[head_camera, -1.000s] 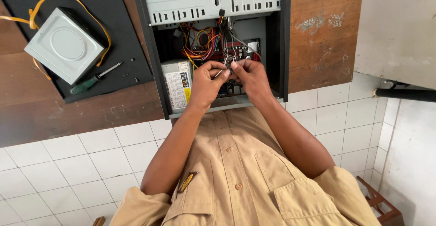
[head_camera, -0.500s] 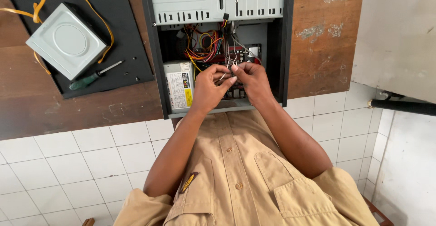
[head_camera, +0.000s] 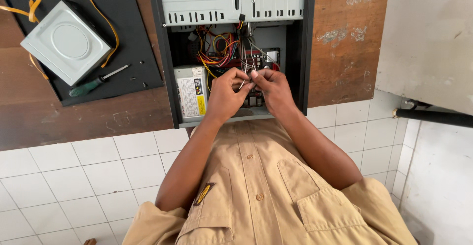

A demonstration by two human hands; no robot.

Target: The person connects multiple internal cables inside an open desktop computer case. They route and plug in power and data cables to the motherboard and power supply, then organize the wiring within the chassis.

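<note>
An open black computer case lies on a brown wooden table, its inside showing red, yellow and orange wires and a grey power supply box. Both hands are inside the case. My left hand and my right hand meet fingertip to fingertip, pinching a bundle of thin white and grey wires that runs up toward the metal drive bay. The circuit board below the hands is mostly hidden.
A silver disc drive with a flat orange cable rests on a black panel at the left. A green-handled screwdriver lies beside it. A white tiled floor sits below the table, and a black pipe juts out at the right.
Both hands have stayed inside the case, working the thin wires with small finger movements. The view has shifted slightly; nothing else has moved.
</note>
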